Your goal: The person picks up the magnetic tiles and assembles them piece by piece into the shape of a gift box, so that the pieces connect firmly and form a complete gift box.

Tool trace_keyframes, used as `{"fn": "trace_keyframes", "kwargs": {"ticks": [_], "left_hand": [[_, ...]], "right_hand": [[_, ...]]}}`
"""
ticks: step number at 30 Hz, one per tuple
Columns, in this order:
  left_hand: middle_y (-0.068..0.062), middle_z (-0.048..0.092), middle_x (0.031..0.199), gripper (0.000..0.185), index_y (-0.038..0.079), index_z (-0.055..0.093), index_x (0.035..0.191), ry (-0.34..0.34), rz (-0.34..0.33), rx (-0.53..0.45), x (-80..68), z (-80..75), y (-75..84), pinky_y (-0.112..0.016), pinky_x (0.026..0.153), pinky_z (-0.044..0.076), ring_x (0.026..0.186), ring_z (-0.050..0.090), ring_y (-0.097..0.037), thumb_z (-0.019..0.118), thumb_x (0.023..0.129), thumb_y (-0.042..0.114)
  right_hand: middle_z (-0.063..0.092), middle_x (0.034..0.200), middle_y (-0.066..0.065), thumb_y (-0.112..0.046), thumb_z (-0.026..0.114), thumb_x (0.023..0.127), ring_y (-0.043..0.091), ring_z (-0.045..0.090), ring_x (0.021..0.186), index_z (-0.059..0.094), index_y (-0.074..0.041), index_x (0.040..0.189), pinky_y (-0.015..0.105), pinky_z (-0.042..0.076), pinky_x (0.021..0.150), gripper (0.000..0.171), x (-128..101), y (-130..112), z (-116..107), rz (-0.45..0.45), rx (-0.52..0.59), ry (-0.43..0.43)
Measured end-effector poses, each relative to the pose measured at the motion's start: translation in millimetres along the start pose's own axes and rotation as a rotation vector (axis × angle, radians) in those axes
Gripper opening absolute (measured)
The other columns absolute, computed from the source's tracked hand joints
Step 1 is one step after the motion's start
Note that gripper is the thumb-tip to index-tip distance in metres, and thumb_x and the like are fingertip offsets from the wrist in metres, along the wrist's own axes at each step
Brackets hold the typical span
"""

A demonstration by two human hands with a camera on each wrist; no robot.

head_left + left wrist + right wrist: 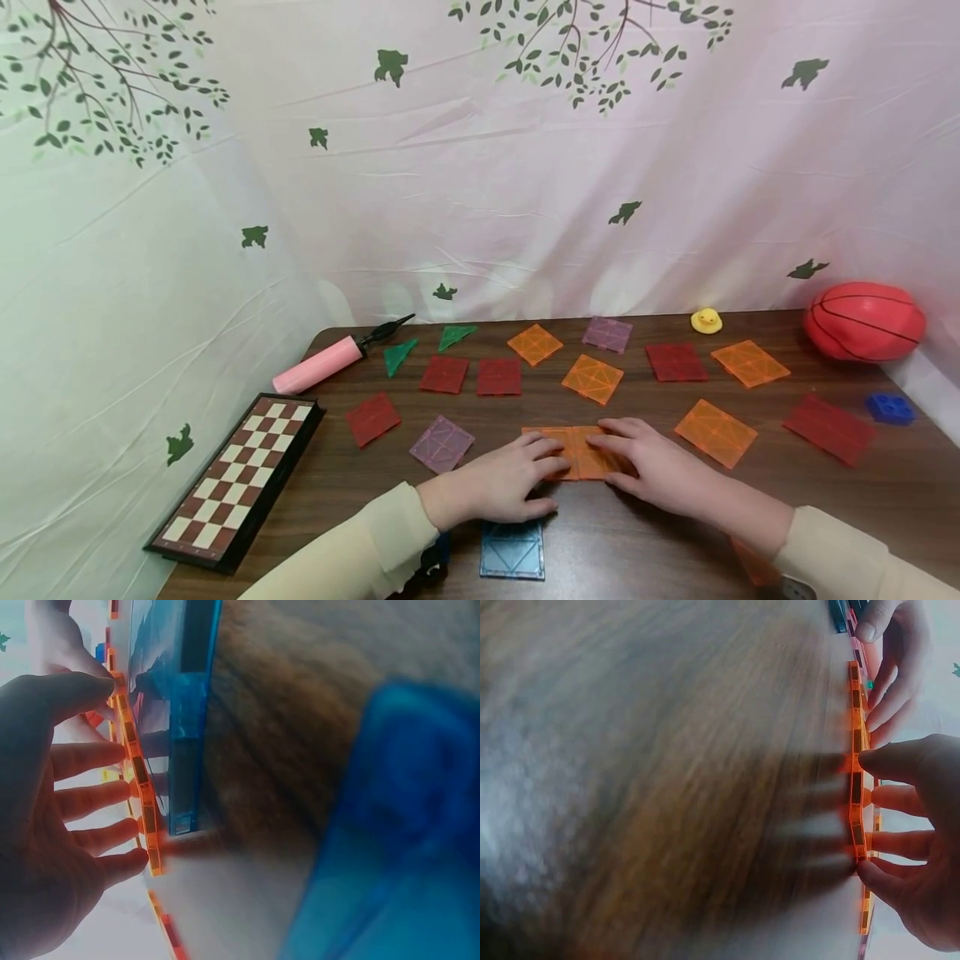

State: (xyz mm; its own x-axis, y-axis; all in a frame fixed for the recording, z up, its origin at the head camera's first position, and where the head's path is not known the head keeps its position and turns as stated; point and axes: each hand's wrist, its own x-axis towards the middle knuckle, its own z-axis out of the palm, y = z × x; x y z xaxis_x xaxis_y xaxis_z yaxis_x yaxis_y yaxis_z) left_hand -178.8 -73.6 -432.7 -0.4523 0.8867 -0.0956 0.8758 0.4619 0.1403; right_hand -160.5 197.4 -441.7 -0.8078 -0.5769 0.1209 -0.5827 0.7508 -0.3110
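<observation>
Two orange square magnetic tiles lie side by side on the table, edges meeting: the left tile (567, 458) and the right tile (592, 463). On the left one rests my left hand (501, 477), fingers spread and fairly straight, fingertips touching its top. My right hand (654, 468) touches the right tile from above with extended fingers, its thumb near the front edge. Part of each tile is covered by fingers. Just below my left hand lies a light-blue tile (512, 554), its far edge hidden. A blurred blue piece (405, 817) shows close up in the left wrist view.
Several loose red, orange, purple and green tiles are scattered behind, including a purple square (442, 444) and an orange one (716, 433). A chessboard (238, 475) and pink pump (318, 367) lie left. Right are a red ball (865, 322), blue block (890, 408) and yellow duck (707, 321).
</observation>
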Motion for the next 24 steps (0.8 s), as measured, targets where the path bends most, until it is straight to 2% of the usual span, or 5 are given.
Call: {"fn": "trace_keyframes", "kwargs": {"ticks": [6,12,18,24], "left_hand": [[-0.011,0.043,0.155,0.055,0.013,0.049,0.151,0.008,0.008,0.018,-0.6,0.6,0.5,-0.036,0.118,0.029,0.144,0.037,-0.03,0.056,0.105,0.041],[-0.011,0.044,0.155,0.054,0.02,0.048,0.153,0.011,0.006,0.056,-0.7,2.4,2.6,-0.036,0.116,0.032,0.144,0.037,-0.03,0.054,0.105,0.043],[-0.01,0.044,0.155,0.053,0.023,0.047,0.154,-0.005,-0.01,0.08,0.0,3.1,5.0,-0.036,0.116,0.033,0.144,0.036,-0.029,0.053,0.105,0.044],[-0.011,0.043,0.155,0.054,0.023,0.047,0.154,-0.014,-0.013,0.076,0.0,2.0,5.9,-0.036,0.116,0.033,0.145,0.035,-0.03,0.053,0.105,0.044]], "right_hand": [[0.057,0.139,0.019,-0.024,0.078,0.092,0.041,0.054,0.125,0.068,-0.009,0.132,0.057,0.05,0.094,0.045,5.2,5.3,-3.1,0.02,0.061,-0.011],[0.061,0.132,0.02,-0.021,0.074,0.095,0.043,0.055,0.123,0.068,-0.008,0.125,0.061,0.045,0.099,0.033,24.4,20.4,-11.1,0.049,0.119,0.051],[0.058,0.135,0.025,-0.016,0.074,0.094,0.048,0.051,0.126,0.066,-0.001,0.127,0.064,0.041,0.102,0.037,50.4,39.8,-14.4,0.098,0.107,0.097],[0.053,0.138,0.03,-0.019,0.076,0.093,0.052,0.047,0.128,0.063,0.003,0.129,0.065,0.037,0.105,0.044,74.0,54.5,-10.4,0.117,0.091,0.109]]}}
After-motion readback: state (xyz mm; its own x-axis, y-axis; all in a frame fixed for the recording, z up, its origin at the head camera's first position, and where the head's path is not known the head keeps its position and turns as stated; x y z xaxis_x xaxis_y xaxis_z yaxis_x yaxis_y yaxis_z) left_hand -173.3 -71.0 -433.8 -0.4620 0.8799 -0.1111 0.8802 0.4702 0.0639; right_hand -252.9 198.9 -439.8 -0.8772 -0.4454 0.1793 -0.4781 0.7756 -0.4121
